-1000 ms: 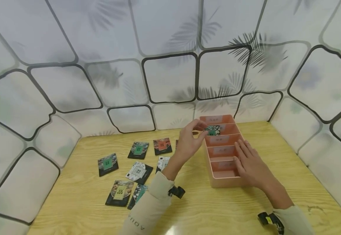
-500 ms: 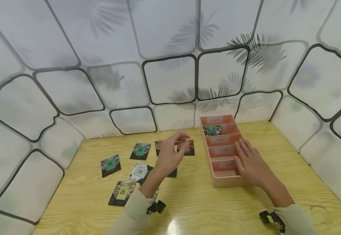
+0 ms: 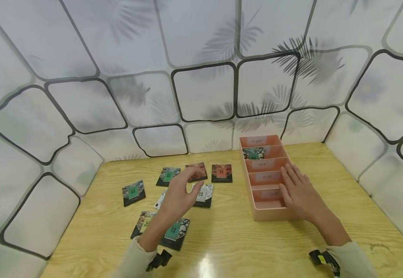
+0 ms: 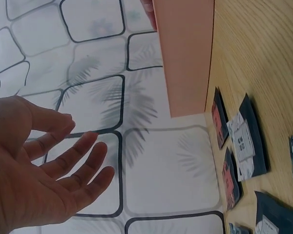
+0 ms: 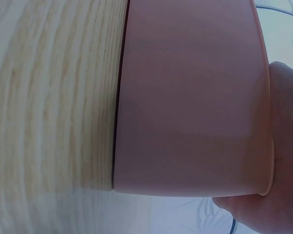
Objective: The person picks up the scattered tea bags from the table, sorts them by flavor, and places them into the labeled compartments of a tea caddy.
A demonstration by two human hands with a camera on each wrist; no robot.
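My left hand [image 3: 178,195] hovers over several flat packets, its fingers loosely bent and nothing in them; the left wrist view shows the same bare palm [image 4: 44,170]. Below it and partly covered lie a white packet [image 3: 205,195], a yellow-label packet [image 3: 143,221] and a teal-label packet [image 3: 177,233]. My right hand [image 3: 302,195] rests across the right rim of a pink divided box [image 3: 274,215], fingers extended. The right wrist view has the box's side wall [image 5: 195,107] filling the middle. One teal-label packet [image 3: 254,153] stands in the second compartment from the back.
Two red-label packets, one at the right [image 3: 222,173], lie behind the left hand. Green-label packets, one at the left [image 3: 133,193], lie on the wooden table [image 3: 236,247]. Patterned cloth [image 3: 201,92] rises behind the table and along both sides.
My left hand has let go of the teal-label packet in the box and moved left and toward me over the loose packets. The right hand stays on the box rim.
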